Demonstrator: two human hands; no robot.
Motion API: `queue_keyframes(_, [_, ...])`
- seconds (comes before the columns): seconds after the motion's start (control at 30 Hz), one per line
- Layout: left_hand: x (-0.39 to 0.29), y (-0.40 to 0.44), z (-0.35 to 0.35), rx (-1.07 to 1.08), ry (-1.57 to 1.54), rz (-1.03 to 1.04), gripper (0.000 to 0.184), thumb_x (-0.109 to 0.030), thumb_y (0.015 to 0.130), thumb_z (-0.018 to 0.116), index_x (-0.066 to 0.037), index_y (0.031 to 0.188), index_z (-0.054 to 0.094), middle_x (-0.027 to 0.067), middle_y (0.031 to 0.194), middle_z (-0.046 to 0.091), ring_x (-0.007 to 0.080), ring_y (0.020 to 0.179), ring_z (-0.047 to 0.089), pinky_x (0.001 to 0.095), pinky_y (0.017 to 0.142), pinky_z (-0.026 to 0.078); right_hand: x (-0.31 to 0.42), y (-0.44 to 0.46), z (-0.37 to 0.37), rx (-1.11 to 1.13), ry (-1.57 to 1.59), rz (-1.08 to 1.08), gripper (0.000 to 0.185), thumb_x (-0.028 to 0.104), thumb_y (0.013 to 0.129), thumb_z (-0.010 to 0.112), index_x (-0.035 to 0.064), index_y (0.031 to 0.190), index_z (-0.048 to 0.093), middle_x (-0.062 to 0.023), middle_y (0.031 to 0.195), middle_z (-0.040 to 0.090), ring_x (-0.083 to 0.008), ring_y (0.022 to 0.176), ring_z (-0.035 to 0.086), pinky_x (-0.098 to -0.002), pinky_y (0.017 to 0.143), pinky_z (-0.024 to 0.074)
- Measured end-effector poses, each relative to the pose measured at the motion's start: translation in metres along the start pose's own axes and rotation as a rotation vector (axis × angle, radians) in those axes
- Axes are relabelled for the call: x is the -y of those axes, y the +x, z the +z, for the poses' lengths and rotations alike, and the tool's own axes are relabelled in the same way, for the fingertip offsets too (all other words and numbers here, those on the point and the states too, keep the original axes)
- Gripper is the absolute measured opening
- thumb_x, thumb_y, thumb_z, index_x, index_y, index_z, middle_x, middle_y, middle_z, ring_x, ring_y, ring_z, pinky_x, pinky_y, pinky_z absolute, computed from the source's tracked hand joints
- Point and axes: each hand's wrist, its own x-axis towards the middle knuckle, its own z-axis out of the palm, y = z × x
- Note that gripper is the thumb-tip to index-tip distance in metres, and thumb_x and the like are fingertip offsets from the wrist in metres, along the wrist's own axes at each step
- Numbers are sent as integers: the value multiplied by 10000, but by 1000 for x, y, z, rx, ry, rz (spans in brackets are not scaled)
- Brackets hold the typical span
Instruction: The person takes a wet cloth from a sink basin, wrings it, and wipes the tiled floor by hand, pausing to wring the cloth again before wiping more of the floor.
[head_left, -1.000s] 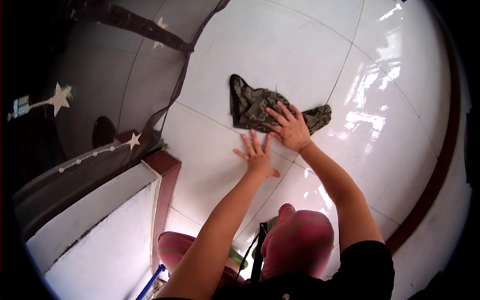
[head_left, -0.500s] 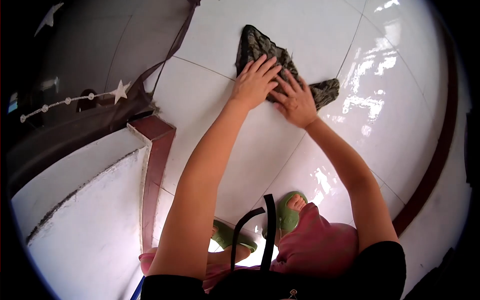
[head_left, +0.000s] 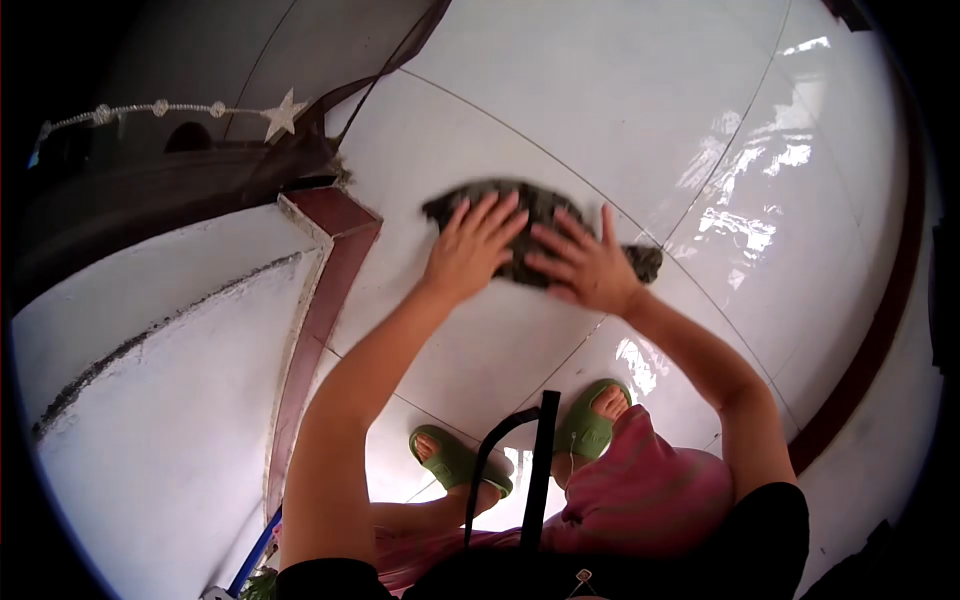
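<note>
A dark patterned cloth (head_left: 528,215) lies crumpled on the white tiled floor (head_left: 500,350), its edges slightly blurred. Flat on its left part rests my left hand (head_left: 467,248), palm down with the fingers spread. My right hand (head_left: 590,262) lies on the cloth's right part, fingers apart and pointing left, the index finger raised upward. The two hands are close together but not touching. A twisted end of the cloth sticks out to the right, beyond my right wrist.
Green slippers (head_left: 592,425) are on my feet below. At left stand a low white wall (head_left: 170,350) with a red-brown edge (head_left: 335,250) and a dark sheer curtain (head_left: 400,50) near a star ornament (head_left: 284,116). A dark red skirting (head_left: 860,370) curves along the right.
My left hand has come down onto the cloth from beside it. Since half a second ago, both hands and the cloth have moved back toward my feet, and the cloth is more bunched.
</note>
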Motion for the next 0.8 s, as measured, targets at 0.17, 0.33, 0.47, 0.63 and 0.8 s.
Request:
queue_keyframes(0.17, [84,109,-8,-314,21,-259,423,-303,969,502,-230,1385,483,-3,1501,370,258,1389,304,454,1130,260,-90,126,-20,-265,-63,147,502,378,897,586,274,1375,474,19,1515,331,-264,1414,267,-673,1064,226])
queue_keyframes(0.33, [58,-23,-6,-228,-109,-331,507,-205,910,573,-158,1402,455,68,1512,337,329,1388,287,447,1102,298,8,115,4,-38,35,-108,532,374,906,552,193,1398,457,-62,1521,318,-312,1428,225,-598,1129,161])
queue_keyframes(0.47, [-35,-210,26,10,-256,-442,587,-170,829,626,-91,1384,452,170,1518,293,432,1384,255,554,1093,276,126,36,59,179,159,-560,562,395,903,527,178,1413,439,-120,1541,273,-339,1439,186,-574,1152,92])
queue_keyframes(0.63, [-117,-309,37,283,-294,-517,590,-202,763,704,-152,1324,530,125,1512,324,411,1323,353,556,1077,310,160,1,87,136,236,-963,368,269,888,482,246,1249,550,-33,1481,392,-262,1380,345,-622,1146,88])
queue_keyframes(0.8, [-35,-186,27,-41,-174,-604,542,-210,905,570,-217,1428,429,80,1564,232,373,1397,251,574,1108,227,71,72,37,29,-81,-580,528,518,848,551,390,1351,453,43,1524,310,-306,1438,196,-729,1073,127])
